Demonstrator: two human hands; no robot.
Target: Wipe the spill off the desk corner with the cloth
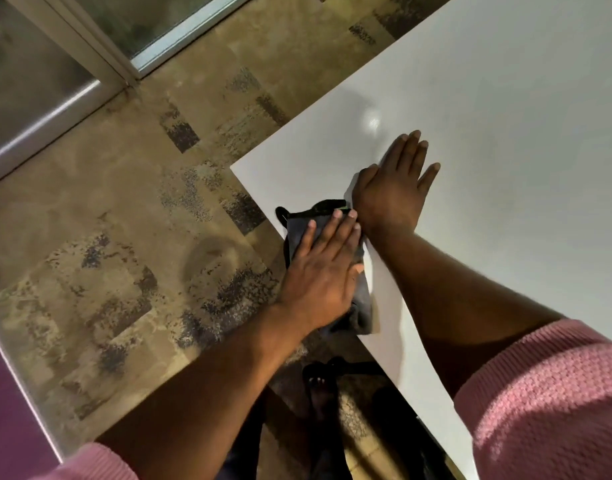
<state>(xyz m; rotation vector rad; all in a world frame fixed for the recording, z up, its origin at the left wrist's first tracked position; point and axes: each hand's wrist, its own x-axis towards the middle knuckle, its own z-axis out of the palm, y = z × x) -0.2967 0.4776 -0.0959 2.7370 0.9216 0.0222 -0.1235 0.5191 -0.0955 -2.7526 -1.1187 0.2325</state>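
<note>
A white desk (505,98) fills the right side, and its corner (236,167) points left. A dark grey cloth (297,230) with a black and green edge hangs over the desk's near edge, just below that corner. My left hand (323,268) lies flat on the cloth with fingers extended, pressing it against the edge. My right hand (394,188) rests palm down on the desk with fingers spread, holding nothing, its wrist touching my left fingertips. A glossy bright patch (372,121) shows beyond my right hand; I cannot tell if it is liquid or a reflection.
Mottled beige and dark carpet (124,237) lies left of and below the desk. A glass door with a metal frame (100,53) stands at top left. A foot in a dark sandal (318,382) is under the desk edge. A purple wall (6,410) is at the lower left.
</note>
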